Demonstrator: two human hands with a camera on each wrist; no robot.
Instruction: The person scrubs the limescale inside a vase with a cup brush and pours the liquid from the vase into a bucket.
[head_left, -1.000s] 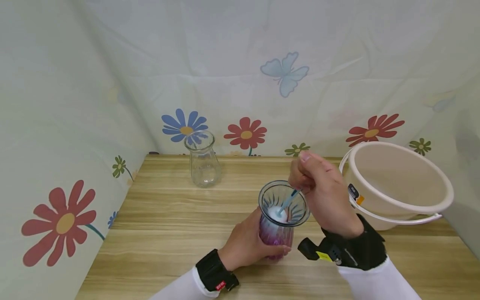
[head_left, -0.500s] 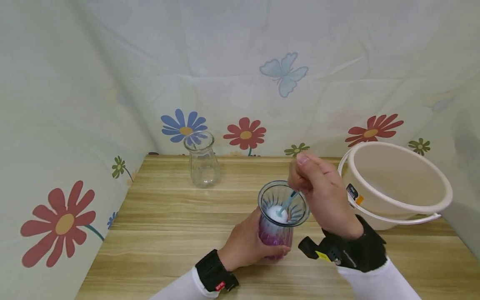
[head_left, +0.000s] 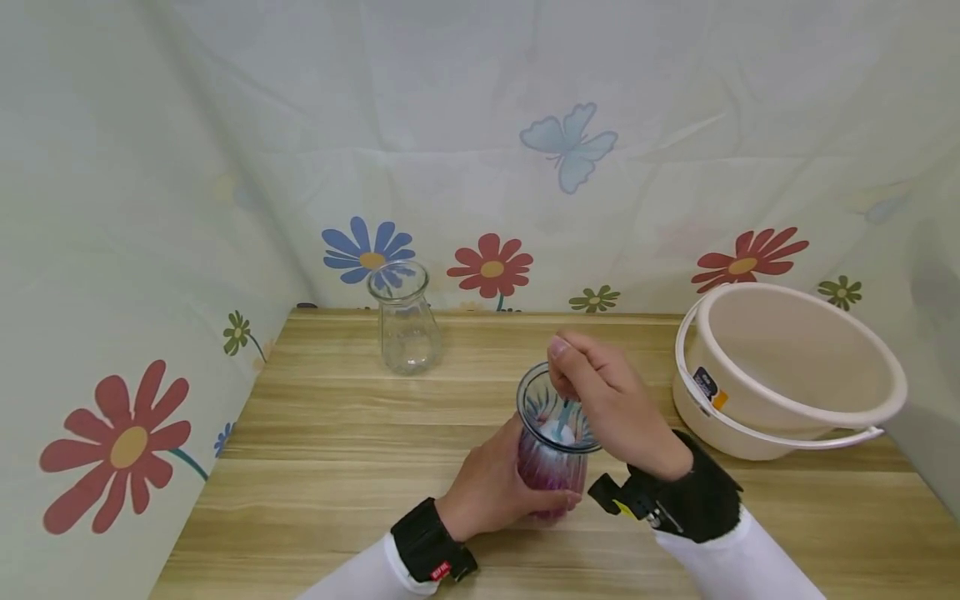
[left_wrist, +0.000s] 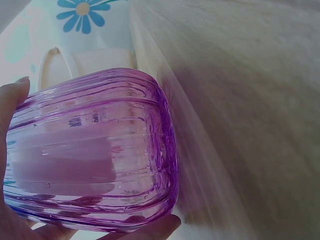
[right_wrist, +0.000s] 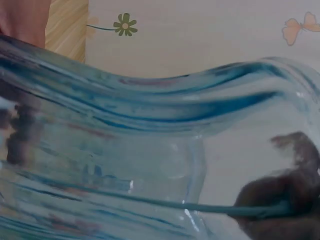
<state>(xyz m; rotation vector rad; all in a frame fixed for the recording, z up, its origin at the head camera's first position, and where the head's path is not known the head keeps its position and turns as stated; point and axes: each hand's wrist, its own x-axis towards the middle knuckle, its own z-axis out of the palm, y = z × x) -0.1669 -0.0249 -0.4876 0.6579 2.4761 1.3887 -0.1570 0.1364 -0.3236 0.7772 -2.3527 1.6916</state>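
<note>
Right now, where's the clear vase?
In the head view, the clear vase stands upright at the back left of the table, before the blue flower, behind and left of the purple vase in the left hand.

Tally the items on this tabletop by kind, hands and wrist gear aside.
Glass vases: 2 (clear flared-rim vase, ribbed blue-to-purple vase)
Buckets: 1 (round cream plastic bucket)
Stick tools: 1 (thin white-headed light-blue stick, inside the ribbed vase)
Total: 4

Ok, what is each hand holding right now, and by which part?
Left hand: the blue-and-purple vase, around its purple lower body. Right hand: the thin blue stick, by its upper part.
</note>
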